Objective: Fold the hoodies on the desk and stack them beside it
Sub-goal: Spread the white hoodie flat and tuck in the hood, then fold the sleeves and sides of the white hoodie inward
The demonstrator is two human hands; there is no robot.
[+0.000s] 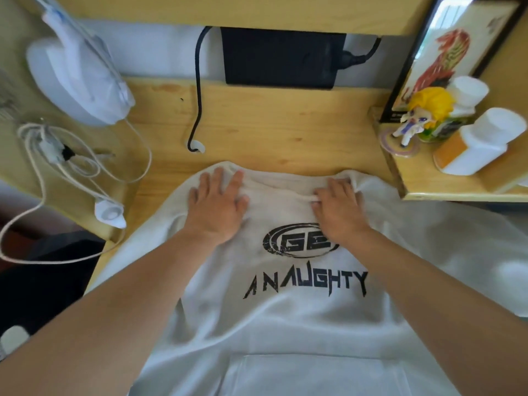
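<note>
A white hoodie [285,310] with a black logo and lettering lies front up on the wooden desk [285,124], its front pocket nearest me. My left hand [218,205] lies flat on the folded hood area at the top left, fingers spread. On the top right of the hoodie rests my right hand [338,208], also flat, its fingers touching a drawstring. The hoodie's sides hang off both edges of the desk.
A white fan [83,78] and coiled white cables [71,167] sit at the left. A black cable [197,110] runs down the desk from a black box [283,58]. On a raised shelf [457,192] at right stand a figurine [423,118], bottles [480,141] and a framed picture [445,52].
</note>
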